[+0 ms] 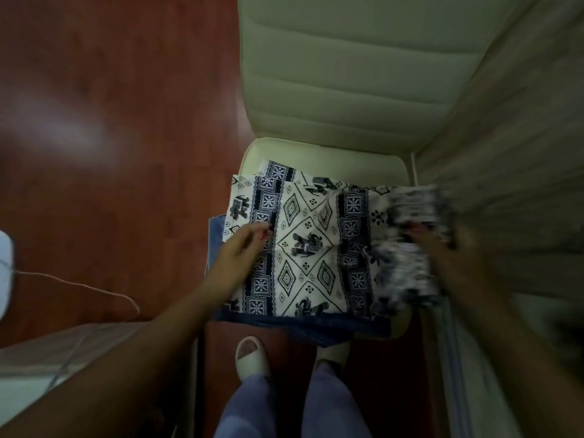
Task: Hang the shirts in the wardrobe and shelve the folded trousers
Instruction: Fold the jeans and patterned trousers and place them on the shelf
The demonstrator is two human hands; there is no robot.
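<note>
A white garment with a dark blue elephant-and-diamond print (303, 241) lies spread on a cream chair seat (328, 153), on top of a plain blue garment (284, 324) whose edge shows at the front. My left hand (240, 251) rests on the print's left edge, fingertips pinching the fabric. My right hand (442, 257) is motion-blurred at the right side, gripping a bunched part of the same printed cloth and lifting it. No wardrobe or shelf shows in the head view.
The padded cream chair back (347, 64) rises behind the seat. A pale wall or panel (521, 153) runs along the right. Red-brown wooden floor (110, 121) lies to the left. My feet in light slippers (252, 358) stand just before the chair.
</note>
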